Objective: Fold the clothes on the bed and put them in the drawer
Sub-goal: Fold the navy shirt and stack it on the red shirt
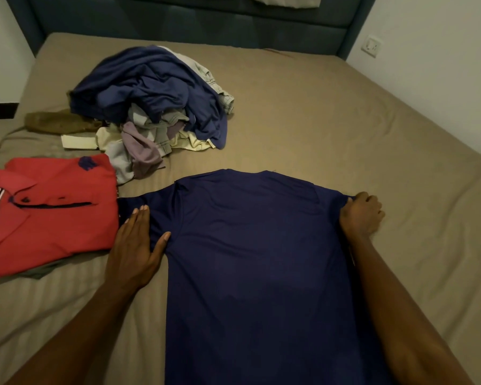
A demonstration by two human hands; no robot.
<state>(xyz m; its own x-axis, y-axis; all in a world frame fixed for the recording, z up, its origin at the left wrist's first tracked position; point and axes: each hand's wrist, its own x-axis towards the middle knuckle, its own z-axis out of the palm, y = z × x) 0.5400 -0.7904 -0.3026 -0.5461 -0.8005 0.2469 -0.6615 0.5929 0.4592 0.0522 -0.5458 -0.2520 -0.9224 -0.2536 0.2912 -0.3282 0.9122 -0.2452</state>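
A navy blue T-shirt [256, 251] lies spread flat on the bed [345, 126], its neck away from me. My left hand [135, 245] rests flat with straight fingers on the shirt's left sleeve. My right hand [361, 215] grips the bunched right sleeve at the shirt's edge. A folded red polo shirt [47, 212] lies to the left, on top of another folded grey garment. Behind it sits a heap of unfolded clothes [150, 104], navy, grey and pale yellow.
A brown garment [56, 122] and a cream folded piece [78, 141] lie left of the heap. A dark padded headboard [192, 20] closes the far end. White walls flank the bed, with a wall socket [371, 46] on the right. No drawer is in view.
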